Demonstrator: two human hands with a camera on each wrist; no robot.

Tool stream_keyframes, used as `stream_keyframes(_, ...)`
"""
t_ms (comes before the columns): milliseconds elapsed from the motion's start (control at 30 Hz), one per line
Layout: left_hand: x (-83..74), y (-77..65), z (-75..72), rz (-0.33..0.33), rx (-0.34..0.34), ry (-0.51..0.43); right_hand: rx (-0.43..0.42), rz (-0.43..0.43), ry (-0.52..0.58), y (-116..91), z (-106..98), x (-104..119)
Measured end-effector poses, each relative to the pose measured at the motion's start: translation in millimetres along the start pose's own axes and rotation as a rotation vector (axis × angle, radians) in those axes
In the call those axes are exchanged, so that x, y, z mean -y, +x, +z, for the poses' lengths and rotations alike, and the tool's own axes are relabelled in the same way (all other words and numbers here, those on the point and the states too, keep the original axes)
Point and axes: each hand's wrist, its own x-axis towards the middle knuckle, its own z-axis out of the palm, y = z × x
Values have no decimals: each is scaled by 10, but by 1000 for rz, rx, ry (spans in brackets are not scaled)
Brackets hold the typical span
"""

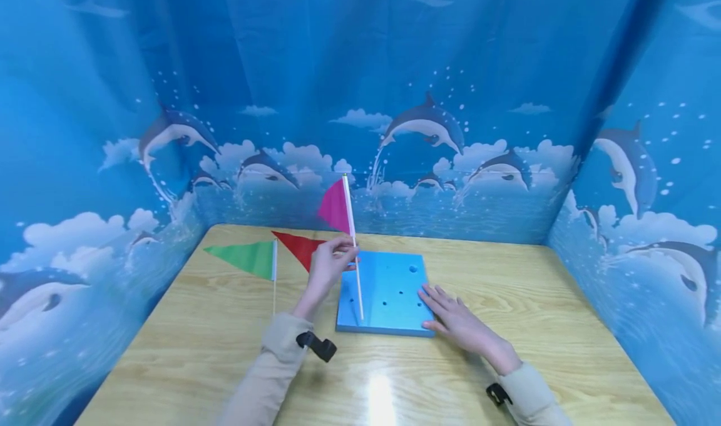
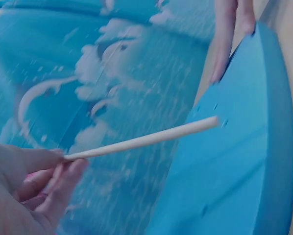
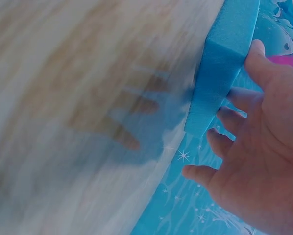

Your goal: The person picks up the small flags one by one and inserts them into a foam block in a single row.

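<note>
A magenta flag (image 1: 336,206) on a thin white stick is pinched between the thumb and fingers of my left hand (image 1: 332,264). The stick (image 2: 151,139) slants down over a blue foam block (image 1: 388,282), its bare lower end near the block's front left part; whether it touches cannot be told. Several small holes dot the block's top. My right hand (image 1: 459,319) rests along the block's right edge with its fingers extended, and the right wrist view shows the thumb and fingertips (image 3: 256,49) at the block's side.
Left of the block, a green flag (image 1: 250,259) with a thin stick lies on the wooden table (image 1: 186,351). A red flag (image 1: 298,246) lies partly behind my left hand. A blue dolphin-print curtain (image 1: 315,69) surrounds the table's back and sides.
</note>
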Motion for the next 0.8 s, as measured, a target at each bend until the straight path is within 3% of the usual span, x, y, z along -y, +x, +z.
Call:
stream_keyframes(333, -87, -1, 655, 261, -27, -198, -3, 22, -18, 12, 36, -5)
stream_keyframes(567, -2, -23, 998, 313, 16, -179, -5, 14, -6, 17, 47, -4)
stream_keyframes(800, 74, -29, 1175, 344, 61, -175, -16, -1, -5, 5, 37, -11)
